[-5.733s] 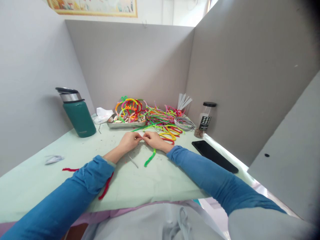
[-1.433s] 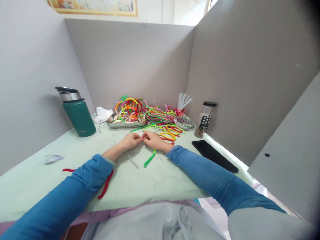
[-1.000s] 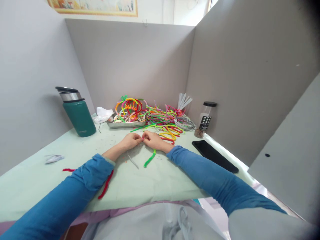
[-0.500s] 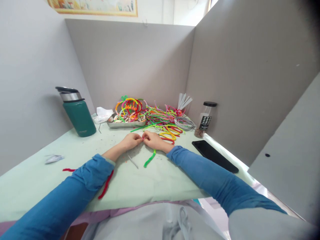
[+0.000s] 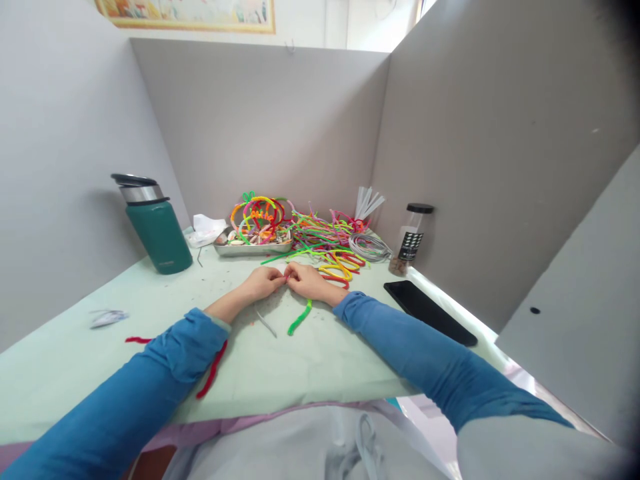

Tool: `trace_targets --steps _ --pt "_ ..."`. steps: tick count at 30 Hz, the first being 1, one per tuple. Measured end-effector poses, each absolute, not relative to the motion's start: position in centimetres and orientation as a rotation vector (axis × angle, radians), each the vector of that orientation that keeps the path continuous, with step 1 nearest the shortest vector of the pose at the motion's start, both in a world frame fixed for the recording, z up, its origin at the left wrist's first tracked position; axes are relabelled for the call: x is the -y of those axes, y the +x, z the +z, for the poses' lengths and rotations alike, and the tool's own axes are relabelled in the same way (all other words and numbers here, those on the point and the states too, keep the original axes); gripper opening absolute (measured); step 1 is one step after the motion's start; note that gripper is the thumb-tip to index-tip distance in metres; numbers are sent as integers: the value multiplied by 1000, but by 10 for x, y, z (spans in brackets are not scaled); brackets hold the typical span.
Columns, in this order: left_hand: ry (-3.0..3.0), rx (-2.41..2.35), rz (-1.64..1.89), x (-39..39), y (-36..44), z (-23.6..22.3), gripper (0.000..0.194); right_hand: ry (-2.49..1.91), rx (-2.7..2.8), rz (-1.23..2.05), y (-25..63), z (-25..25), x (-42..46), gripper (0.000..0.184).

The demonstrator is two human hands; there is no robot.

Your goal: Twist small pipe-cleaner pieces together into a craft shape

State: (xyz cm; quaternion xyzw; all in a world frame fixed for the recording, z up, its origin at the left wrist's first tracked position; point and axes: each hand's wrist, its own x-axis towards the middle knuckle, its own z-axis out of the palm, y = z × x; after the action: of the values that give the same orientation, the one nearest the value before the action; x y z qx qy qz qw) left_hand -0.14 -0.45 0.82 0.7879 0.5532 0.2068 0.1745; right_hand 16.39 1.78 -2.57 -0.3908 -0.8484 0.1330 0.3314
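My left hand (image 5: 263, 282) and my right hand (image 5: 306, 281) meet fingertip to fingertip just above the table. Both are closed in a pinch on a small pinkish-red bit of what looks like pipe cleaner, mostly covered by the fingers. From beneath my right hand a green pipe cleaner (image 5: 299, 320) sticks out toward me; its other end is hidden. A thin grey wire (image 5: 267, 323) lies beside my left wrist. Under my left sleeve runs a red pipe cleaner (image 5: 212, 373), partly covered. Bent yellow and red pipe cleaners (image 5: 337, 272) lie just beyond my right hand.
A metal tray (image 5: 250, 251) bears colourful pipe-cleaner rings (image 5: 257, 213). Beside it are a pipe-cleaner heap (image 5: 320, 230) and a coil of grey wire (image 5: 369, 247). A green bottle (image 5: 160, 233) stands left; a clear jar (image 5: 411, 240) and black phone (image 5: 430, 312) are right. Grey partitions (image 5: 260, 120) enclose the table.
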Motion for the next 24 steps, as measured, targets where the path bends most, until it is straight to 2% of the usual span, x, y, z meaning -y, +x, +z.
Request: trace_targets --steps 24 --pt "2320 -1606 526 11 2 14 31 -1024 2227 356 164 -26 -18 15"
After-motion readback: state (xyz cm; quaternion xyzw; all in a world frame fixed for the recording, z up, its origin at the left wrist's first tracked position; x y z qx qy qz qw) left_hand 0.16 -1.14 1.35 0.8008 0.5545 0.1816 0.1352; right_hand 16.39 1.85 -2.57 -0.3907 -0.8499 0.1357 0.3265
